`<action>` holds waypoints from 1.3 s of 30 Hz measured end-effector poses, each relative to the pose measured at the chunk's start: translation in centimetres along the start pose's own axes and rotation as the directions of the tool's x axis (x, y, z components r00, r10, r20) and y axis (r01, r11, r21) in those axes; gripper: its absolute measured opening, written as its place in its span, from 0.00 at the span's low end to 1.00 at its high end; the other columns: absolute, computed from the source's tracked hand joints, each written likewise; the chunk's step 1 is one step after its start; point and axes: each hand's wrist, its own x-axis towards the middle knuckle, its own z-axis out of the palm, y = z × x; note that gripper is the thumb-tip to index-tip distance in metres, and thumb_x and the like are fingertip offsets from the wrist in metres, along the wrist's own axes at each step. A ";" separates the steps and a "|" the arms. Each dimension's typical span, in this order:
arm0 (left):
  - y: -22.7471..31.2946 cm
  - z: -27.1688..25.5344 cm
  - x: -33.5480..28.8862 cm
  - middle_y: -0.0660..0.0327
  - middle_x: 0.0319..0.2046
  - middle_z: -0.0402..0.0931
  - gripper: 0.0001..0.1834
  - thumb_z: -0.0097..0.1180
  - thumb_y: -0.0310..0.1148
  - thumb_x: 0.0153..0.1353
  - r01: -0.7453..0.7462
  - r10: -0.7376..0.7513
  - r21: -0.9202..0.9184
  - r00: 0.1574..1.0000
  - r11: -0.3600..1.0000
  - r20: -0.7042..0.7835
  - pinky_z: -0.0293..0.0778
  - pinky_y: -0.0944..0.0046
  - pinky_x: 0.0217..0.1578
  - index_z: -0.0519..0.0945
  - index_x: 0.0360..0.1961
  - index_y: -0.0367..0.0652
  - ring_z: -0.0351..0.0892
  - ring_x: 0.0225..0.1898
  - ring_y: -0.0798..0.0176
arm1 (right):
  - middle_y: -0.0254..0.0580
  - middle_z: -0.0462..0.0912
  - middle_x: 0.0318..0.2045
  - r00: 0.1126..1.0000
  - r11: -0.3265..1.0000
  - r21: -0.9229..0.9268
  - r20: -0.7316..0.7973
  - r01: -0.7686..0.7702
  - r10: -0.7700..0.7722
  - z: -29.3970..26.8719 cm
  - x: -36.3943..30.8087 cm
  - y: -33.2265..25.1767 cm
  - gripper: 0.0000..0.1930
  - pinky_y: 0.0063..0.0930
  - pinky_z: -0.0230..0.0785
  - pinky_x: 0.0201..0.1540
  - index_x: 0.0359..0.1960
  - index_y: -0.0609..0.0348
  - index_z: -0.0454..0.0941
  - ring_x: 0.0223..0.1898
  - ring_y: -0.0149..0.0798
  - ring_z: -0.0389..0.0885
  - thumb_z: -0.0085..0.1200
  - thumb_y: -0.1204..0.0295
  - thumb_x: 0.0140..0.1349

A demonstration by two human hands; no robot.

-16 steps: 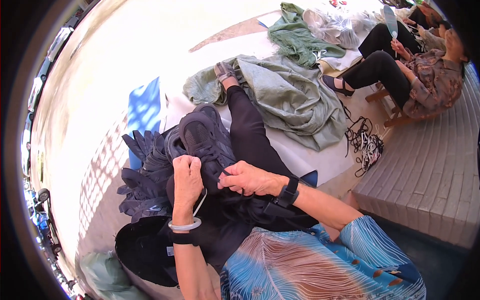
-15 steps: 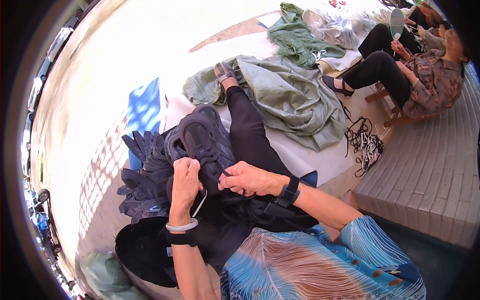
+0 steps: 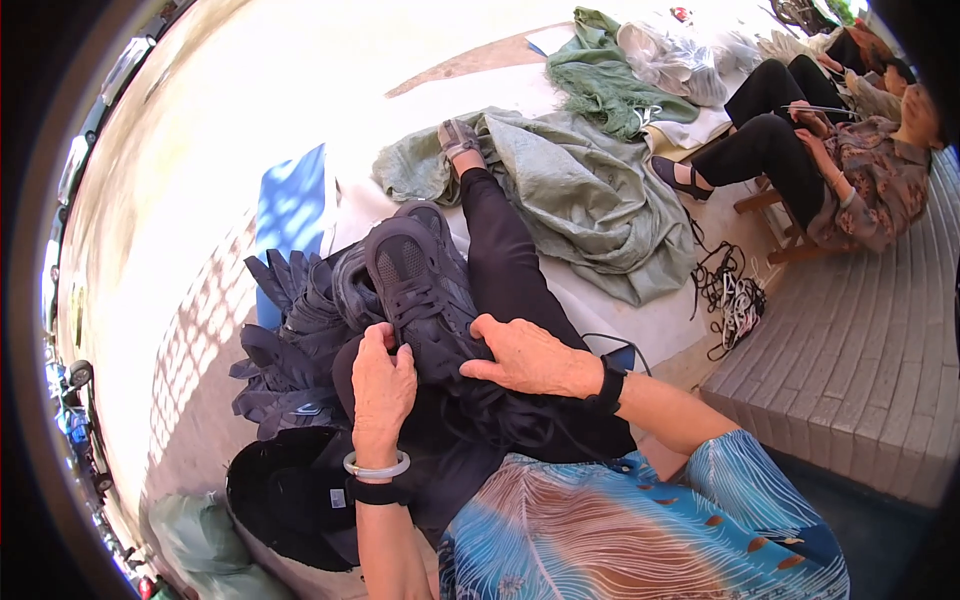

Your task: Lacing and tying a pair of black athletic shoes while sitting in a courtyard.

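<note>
"Lacing (image 3: 416,300), dark and criss-crossed, is drawing my eye. What is changing there?"

"The right hand (image 3: 535,357) is no longer pinching a strand. It is staying half open at the right side of the charcoal, mesh-toed lace-up shoe (image 3: 432,318), thumb and forefinger standing apart, no strand showing between them. The shoe is hiding its other fingers, so I cannot tell how firmly it is bearing on the shoe."

"And the left hand (image 3: 383,392)?"

"It is curling at the shoe's left side, thumb and fingertips sitting close together. The narrow white strip hanging from it half a second ago isn't showing now. Whether the hand is gripping anything, I cannot tell."

"Where is the shoe lying?"

"It is lying over the person's lap, between both hands, its toe pointing away. A second dark shoe (image 3: 426,214) is peeking out just behind that toe."

"So what is this meaning for the work?"

"My guess: the pulling is pausing, and the hands are steadying or adjusting the shoe. A thin black cord (image 3: 641,352) is now curving out near the right wrist; I cannot tell whether it is belonging to the lacing."
</note>
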 end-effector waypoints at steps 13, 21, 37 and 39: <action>0.3 0.2 -1.2 0.36 0.34 0.76 0.17 0.49 0.27 0.60 0.020 -0.025 0.095 0.999 0.995 0.047 0.71 0.44 0.41 0.69 0.49 0.31 0.75 0.40 0.33 | 0.57 0.78 0.20 0.982 0.972 -0.214 -0.139 0.094 -0.125 1.0 1.8 -1.7 0.08 0.43 0.75 0.28 0.24 0.66 0.71 0.25 0.56 0.82 0.53 0.74 0.53; 0.1 1.1 -1.7 0.36 0.30 0.77 0.17 0.46 0.24 0.60 0.030 -0.041 0.153 0.997 0.988 0.071 0.74 0.46 0.37 0.69 0.50 0.28 0.78 0.35 0.36 | 0.62 0.76 0.20 0.987 0.984 -0.155 -0.125 0.084 -0.104 2.6 2.5 -1.5 0.08 0.47 0.73 0.29 0.25 0.68 0.69 0.25 0.62 0.78 0.52 0.74 0.53; 0.5 0.2 -5.7 0.58 0.29 0.76 0.16 0.48 0.38 0.66 0.528 -0.321 -0.446 0.828 0.722 0.460 0.74 0.69 0.22 0.75 0.36 0.33 0.76 0.21 0.67 | 0.66 0.74 0.20 0.981 0.993 -0.005 -0.156 0.120 -0.120 1.9 1.8 1.4 0.10 0.50 0.70 0.31 0.21 0.71 0.69 0.27 0.65 0.76 0.48 0.74 0.53; 0.1 1.7 -6.3 0.58 0.26 0.77 0.17 0.50 0.41 0.66 0.689 -0.406 -0.561 0.724 0.459 0.557 0.75 0.71 0.23 0.77 0.33 0.36 0.77 0.22 0.67 | 0.66 0.74 0.19 0.978 0.991 -0.024 -0.161 0.132 -0.134 2.3 1.8 1.3 0.10 0.49 0.70 0.31 0.21 0.71 0.69 0.26 0.65 0.76 0.48 0.74 0.53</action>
